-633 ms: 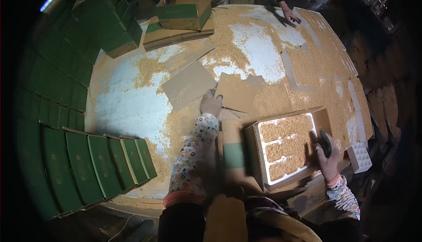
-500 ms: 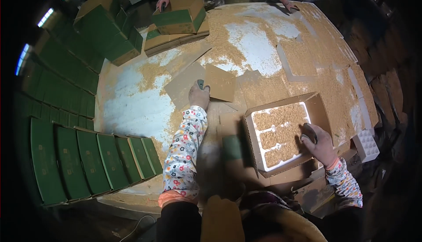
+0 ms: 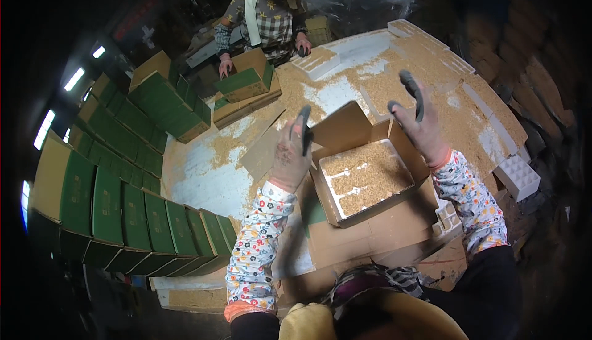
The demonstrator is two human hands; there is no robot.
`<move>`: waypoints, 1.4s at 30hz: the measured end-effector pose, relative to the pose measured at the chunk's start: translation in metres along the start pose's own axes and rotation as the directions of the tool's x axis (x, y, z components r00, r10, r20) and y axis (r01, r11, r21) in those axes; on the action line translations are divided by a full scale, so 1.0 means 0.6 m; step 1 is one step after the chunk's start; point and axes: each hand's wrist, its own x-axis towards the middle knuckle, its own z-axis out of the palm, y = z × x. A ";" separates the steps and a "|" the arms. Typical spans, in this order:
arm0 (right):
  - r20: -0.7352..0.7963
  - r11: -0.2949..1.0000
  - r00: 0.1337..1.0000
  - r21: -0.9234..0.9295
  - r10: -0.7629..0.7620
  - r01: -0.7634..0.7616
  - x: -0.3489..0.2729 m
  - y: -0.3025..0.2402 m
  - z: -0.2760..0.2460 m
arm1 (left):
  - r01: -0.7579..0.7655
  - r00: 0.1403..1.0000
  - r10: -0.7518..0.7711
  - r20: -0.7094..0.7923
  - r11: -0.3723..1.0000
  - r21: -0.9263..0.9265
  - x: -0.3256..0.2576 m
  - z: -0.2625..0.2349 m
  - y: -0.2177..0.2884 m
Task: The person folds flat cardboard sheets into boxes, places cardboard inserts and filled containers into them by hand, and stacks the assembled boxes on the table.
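Both forearms, in flowered sleeves, are rising from the lower edge and bending upward over an open cardboard box (image 3: 364, 182) that is sitting on the table (image 3: 203, 179) right in front of the person. The box is holding a white tray filled with pale tan husk-like grains, and its flaps are standing open on the far and right sides.

The left hand (image 3: 290, 155) is hanging raised just beside the box's left edge, back of the hand toward the camera, fingers loosely curled with a dark fingertip pointing up; it is gripping nothing that can be seen. The right hand (image 3: 416, 124) is lifting above the far right corner of the box, fingers spread wide and open, dark-tipped, palm facing away, holding nothing. Neither hand is touching the box.

Loose grain is lying scattered over the far half of the table. A curved row of green boxes (image 3: 129, 210) is standing along the left side. A white foam tray (image 3: 518, 176) is resting near the right rim. Across the table, another person (image 3: 265, 13) in a checked top is leaning in, one hand on a green and brown box (image 3: 243, 81).
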 end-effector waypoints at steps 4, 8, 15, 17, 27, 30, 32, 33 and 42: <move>0.621 0.898 0.675 0.115 -0.398 0.424 0.020 -0.038 0.005 | -0.478 0.865 0.485 0.126 0.874 -0.084 0.018 0.014 0.057; 0.861 0.999 0.508 -0.003 0.021 -0.035 0.023 -0.031 -0.032 | -0.306 0.952 0.304 -0.044 0.950 -0.069 0.045 -0.030 0.088; 0.649 0.914 0.759 0.273 0.054 -0.299 -0.048 -0.030 -0.016 | 0.308 0.920 -0.379 0.094 0.556 -0.772 0.024 -0.019 0.120; 0.368 0.977 0.905 0.099 -0.213 0.189 -0.086 -0.002 0.001 | 0.356 0.911 -0.361 0.201 0.441 -0.824 0.031 -0.036 0.143; 0.733 0.031 0.652 0.660 0.195 -0.751 -0.112 -0.040 -0.017 | 0.614 0.747 -0.132 0.651 -0.239 -0.752 -0.056 0.003 0.129; 0.612 0.567 0.754 0.542 0.239 -0.620 -0.085 -0.029 -0.025 | 0.605 0.681 -0.355 0.641 -0.220 -0.765 -0.067 0.025 0.110; 0.620 0.303 0.637 0.565 0.459 -0.768 -0.060 0.006 -0.039 | 0.632 0.529 -0.533 0.660 -0.272 -0.726 -0.080 0.035 0.080; 0.570 0.441 0.642 0.467 0.513 -0.767 -0.058 0.052 -0.050 | 0.789 0.483 -0.664 0.571 0.047 -0.613 -0.091 0.044 0.066; 0.554 0.589 0.609 -0.790 0.567 0.171 -0.150 0.141 0.083 | -0.326 0.771 -0.185 0.609 0.707 0.628 -0.132 0.165 0.101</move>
